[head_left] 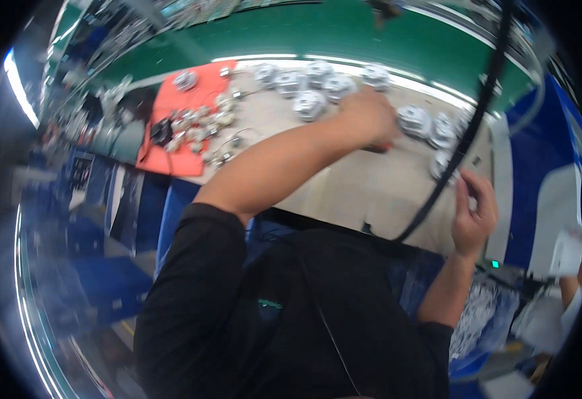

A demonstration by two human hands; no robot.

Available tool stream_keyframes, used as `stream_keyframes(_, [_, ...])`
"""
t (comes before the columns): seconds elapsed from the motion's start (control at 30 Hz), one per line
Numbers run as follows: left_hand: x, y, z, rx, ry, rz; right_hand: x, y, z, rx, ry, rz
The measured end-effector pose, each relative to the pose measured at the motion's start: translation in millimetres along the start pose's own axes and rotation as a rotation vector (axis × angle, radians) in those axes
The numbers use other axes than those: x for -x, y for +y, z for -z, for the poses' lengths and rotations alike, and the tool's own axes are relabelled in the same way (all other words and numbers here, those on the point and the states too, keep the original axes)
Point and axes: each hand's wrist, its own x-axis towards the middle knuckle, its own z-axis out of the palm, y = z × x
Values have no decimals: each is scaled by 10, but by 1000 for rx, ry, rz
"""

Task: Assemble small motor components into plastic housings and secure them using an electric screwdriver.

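Beige workbench [364, 186] runs across the view, edges bent by the lens. Orange mat [178, 106] lies on its left end, carrying a scatter of small metal parts [204, 123], one black part [161, 131] and a single round white piece [185, 80]. Row of round white-grey units [309, 104] sits along the far edge, more of them [415, 121] toward the right end. Middle of the bench is bare. Detail of the parts too blurred to tell.
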Motion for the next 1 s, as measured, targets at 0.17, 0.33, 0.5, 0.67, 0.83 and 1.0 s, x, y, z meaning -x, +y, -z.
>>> stream_keyframes(0.17, [318, -395, 22, 189, 152, 17, 107, 188, 108, 5, -35, -100])
stream_keyframes(0.33, [412, -1696, 83, 229, 330, 407, 116, 286, 166, -23, -22, -135])
stream_keyframes(0.5, [186, -3083, -525, -37, 98, 412, 99, 299, 119, -18, 33, -240])
stream_keyframes(0.67, [351, -3196, -405, 103, 327, 320, -28, 152, 6, 120, -33, -122])
stream_keyframes(0.83, [800, -2588, 60, 940, 789, -8, -233, 152, -124, 94, -146, -215])
stream_keyframes(1.0, [764, -1391, 36, 1571, 498, -318, -492, 64, -520, -194, -287, -15])
